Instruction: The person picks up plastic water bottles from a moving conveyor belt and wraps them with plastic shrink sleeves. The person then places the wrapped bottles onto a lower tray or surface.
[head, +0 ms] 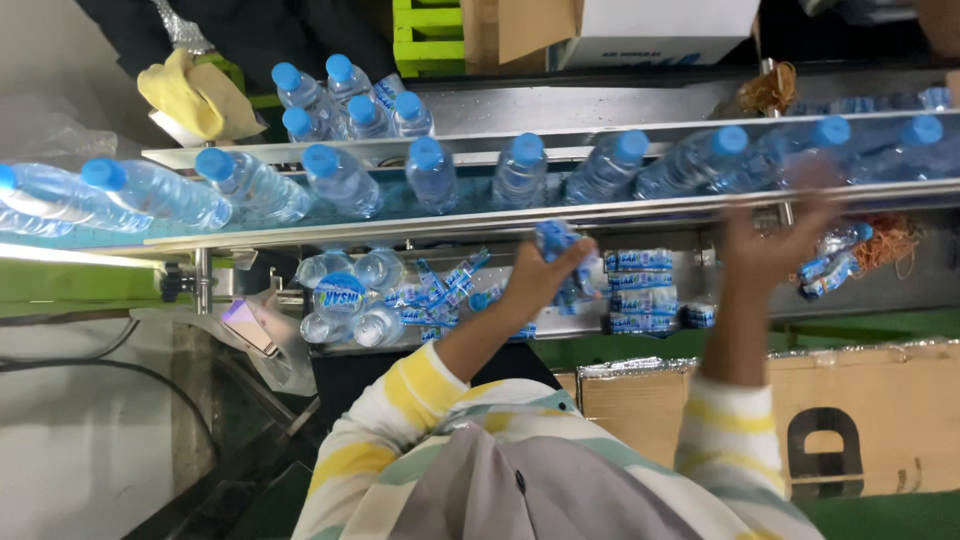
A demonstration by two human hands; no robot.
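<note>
Conveyor (600, 212) carries capped water bottles (432, 172); left hand (545, 275) grips thin, slippery label sleeves (556, 243) midway; right hand (775, 240) spread wide, touching a light bottle (800, 150).

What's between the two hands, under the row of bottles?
In the head view, stacks of blue-and-white bottle labels lie on the metal shelf between the left hand and the right hand.

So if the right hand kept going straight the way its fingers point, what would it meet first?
Probably the clear plastic blue-capped water bottle lying on the conveyor; the right hand is blurred, so depth is uncertain.
</note>
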